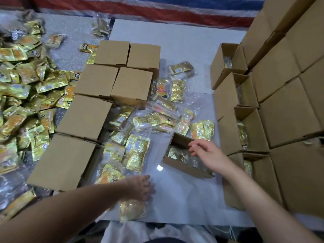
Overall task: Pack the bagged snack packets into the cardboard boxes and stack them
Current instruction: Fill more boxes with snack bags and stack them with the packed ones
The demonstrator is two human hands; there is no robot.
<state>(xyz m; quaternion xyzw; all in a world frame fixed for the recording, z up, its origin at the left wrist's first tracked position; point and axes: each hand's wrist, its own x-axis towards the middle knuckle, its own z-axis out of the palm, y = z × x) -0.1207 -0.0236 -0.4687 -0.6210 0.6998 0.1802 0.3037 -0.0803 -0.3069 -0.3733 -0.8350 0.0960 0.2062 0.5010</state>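
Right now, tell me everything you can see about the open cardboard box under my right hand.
The open cardboard box is plain brown corrugated card, lying on the white board in front of the person, turned at an angle to the board's edges. Its top is open, with the far flap standing up. Inside lie gold foil snack packets in clear plastic, filling it nearly to the rim. The right hand hovers over its right end with fingers relaxed; whether it touches the box cannot be told. Loose bagged packets lie just to its left.

you're in a small packing room: plain boxes (287,106) stacked like a wall, a heap of gold packets (22,95), a striped tarp (157,9) behind.
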